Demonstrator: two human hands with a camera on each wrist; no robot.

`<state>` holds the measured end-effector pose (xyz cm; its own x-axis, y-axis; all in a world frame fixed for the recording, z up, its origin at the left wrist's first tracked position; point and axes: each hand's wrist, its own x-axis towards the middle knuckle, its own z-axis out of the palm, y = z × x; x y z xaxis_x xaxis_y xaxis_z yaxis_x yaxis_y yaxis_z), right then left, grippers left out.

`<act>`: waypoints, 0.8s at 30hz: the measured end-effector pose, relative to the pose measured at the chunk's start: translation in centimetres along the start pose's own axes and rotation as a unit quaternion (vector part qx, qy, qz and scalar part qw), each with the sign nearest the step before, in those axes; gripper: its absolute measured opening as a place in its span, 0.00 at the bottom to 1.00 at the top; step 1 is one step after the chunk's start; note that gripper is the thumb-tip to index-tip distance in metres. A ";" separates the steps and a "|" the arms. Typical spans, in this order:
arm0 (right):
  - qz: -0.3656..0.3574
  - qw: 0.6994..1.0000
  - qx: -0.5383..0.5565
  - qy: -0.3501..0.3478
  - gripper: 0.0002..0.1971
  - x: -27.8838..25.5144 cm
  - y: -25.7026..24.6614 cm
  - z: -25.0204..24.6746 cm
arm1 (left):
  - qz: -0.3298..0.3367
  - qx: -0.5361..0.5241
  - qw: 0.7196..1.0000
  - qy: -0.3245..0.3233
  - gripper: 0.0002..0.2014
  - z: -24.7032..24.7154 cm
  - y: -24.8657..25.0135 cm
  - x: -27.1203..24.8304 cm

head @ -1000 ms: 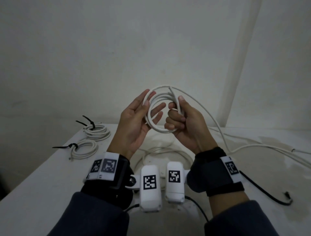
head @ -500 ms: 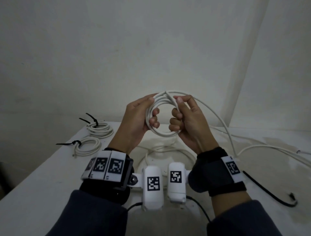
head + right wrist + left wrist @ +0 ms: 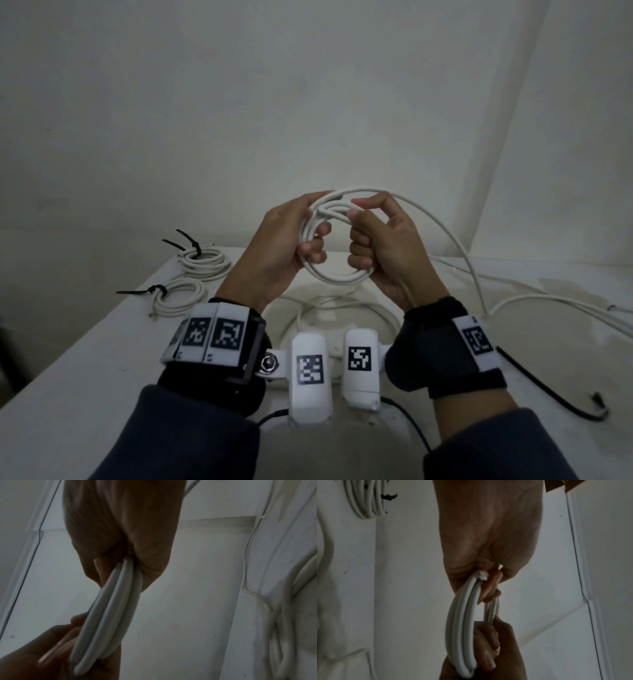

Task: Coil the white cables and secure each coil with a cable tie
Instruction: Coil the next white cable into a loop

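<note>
Both hands (fingers curled) grip the coil [image 3: 337,274].

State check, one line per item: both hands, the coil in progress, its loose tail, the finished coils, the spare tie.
left hand: grips the coil's left side
right hand: grips the coil's right side
held coil: several loops, in the air, untied
loose tail: uncoiled, runs to the table
far coil: tied, black tie
near coil: tied, black tie
black cable tie: loose on table
</note>
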<state>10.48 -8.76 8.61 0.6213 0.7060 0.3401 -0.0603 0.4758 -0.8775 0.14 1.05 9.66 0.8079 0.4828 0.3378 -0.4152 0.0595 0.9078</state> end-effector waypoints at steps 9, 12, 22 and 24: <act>-0.030 0.998 -0.060 0.002 0.08 -0.1 0.0 0.1 | 0.014 0.116 0.993 0.021 0.13 0.3 0.1 -0.1; -0.059 0.995 -0.086 0.002 0.03 0.0 -0.2 0.0 | 0.037 0.152 0.988 0.003 0.12 0.2 0.1 -0.2; -0.113 0.975 -0.190 -0.024 0.17 -0.2 0.2 0.0 | 0.087 0.294 0.951 0.036 0.11 0.3 -0.2 0.0; -0.116 0.975 -0.188 -0.015 0.11 -0.1 0.4 0.2 | 0.074 0.269 0.960 0.034 0.12 0.2 -0.3 0.0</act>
<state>10.27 -8.58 8.30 0.5609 0.6202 0.5484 0.3722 0.4027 -0.8362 0.38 0.91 9.43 0.7194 0.5083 0.4734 -0.2327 -0.4657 0.8538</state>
